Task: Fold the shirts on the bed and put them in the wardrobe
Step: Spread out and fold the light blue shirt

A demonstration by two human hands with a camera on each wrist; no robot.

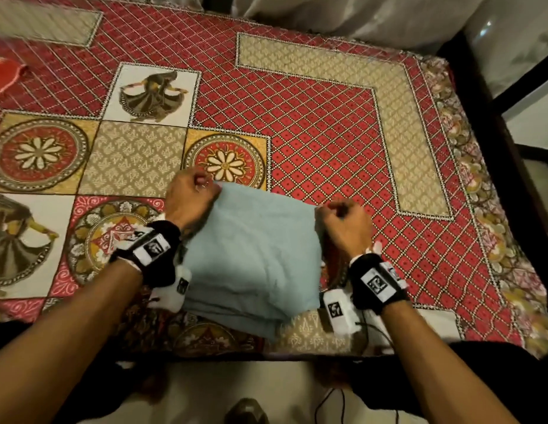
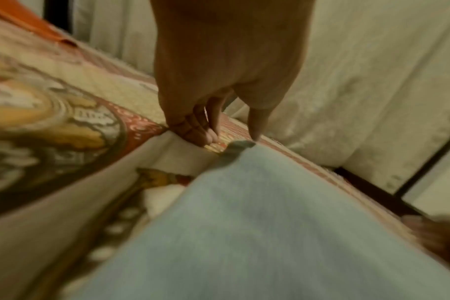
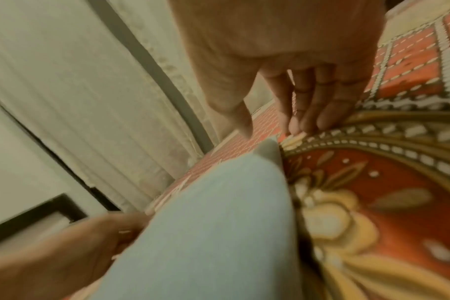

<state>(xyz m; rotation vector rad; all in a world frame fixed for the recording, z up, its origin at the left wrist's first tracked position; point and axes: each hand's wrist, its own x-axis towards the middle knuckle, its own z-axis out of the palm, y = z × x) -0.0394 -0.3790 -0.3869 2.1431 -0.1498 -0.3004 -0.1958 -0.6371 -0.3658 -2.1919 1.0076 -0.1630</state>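
A light blue shirt [image 1: 254, 255] lies folded into a rectangle on the patterned bedspread [image 1: 328, 123], near the bed's front edge. My left hand [image 1: 191, 194] is over its far left corner and my right hand [image 1: 343, 218] over its far right corner. In the left wrist view the left hand [image 2: 231, 140] has thumb and fingers apart, with the shirt [image 2: 244, 233] corner just under the thumb tip, not pinched. The right wrist view shows the right hand [image 3: 267, 132] with loose, parted fingers above the shirt [image 3: 206, 233] corner.
A red garment [image 1: 3, 78] lies at the bed's far left edge. Pale curtains [image 1: 328, 13] hang behind the bed. A dark bed frame [image 1: 511, 154] runs along the right side. Light floor [image 1: 236, 387] with a thin cable shows below the front edge.
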